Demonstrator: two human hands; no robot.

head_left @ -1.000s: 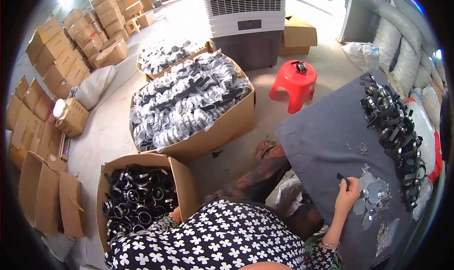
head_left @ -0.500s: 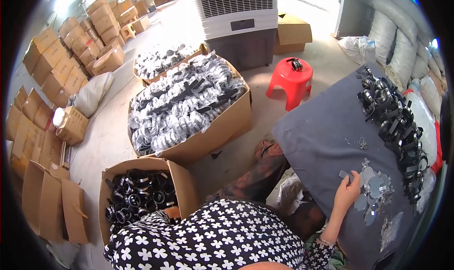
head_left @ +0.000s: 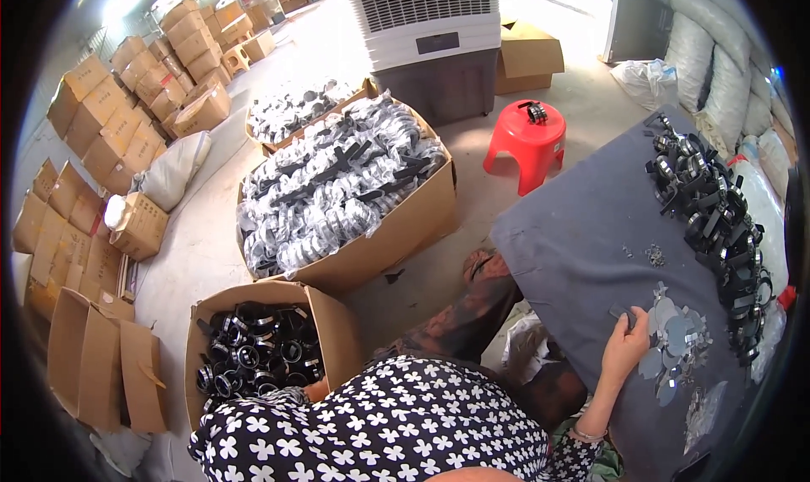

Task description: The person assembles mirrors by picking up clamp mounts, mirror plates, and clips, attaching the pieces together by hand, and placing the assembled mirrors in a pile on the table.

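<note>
My right hand (head_left: 625,347) is closed over the grey cloth-covered table (head_left: 574,220), pinching a small dark flat piece (head_left: 623,318) between thumb and fingers. Right beside it lies a pile of flat grey discs (head_left: 673,328) mixed with small shiny bits. My left hand (head_left: 317,389) shows only in part at the near edge of an open carton (head_left: 333,330); the sleeve and carton hide its fingers. Inside that carton are many black, round, watch-like pieces (head_left: 253,347) with shiny rims.
More black strapped pieces (head_left: 713,229) line the table's right side, near a clear plastic bag (head_left: 702,414). A large carton (head_left: 396,237) of plastic-wrapped pieces stands ahead. Beyond are a red stool (head_left: 527,145), an air cooler (head_left: 434,77) and stacked cartons (head_left: 105,136).
The whole view has shifted slightly. My right hand stays beside the discs with the dark piece in its fingers, which have turned a little. My left hand remains by the carton.
</note>
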